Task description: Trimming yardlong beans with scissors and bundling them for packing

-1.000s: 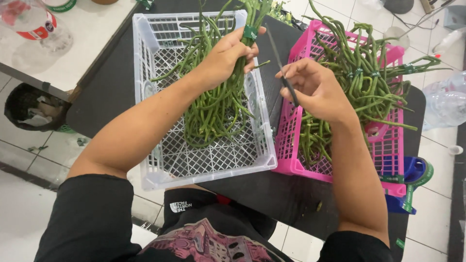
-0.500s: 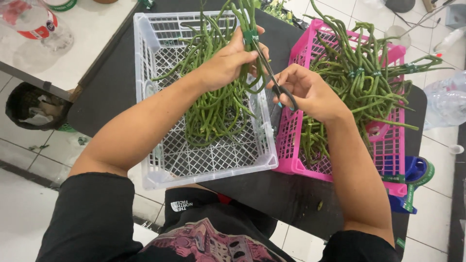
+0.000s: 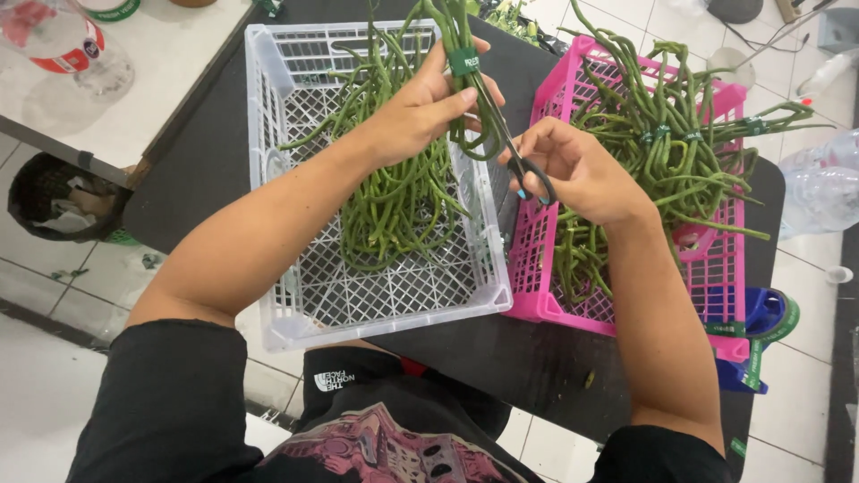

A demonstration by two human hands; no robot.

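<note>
Looking down from the head view, the left hand grips a bundle of long beans just below its green tape band, held up over the white crate. The right hand is closed on scissors, blades at the stalks under the band. Loose beans already lie in the white crate — several banded bundles wait in the pink crate, so much seems left.

A black table is set on a white tiled floor; a white counter is seen alongside.
</note>
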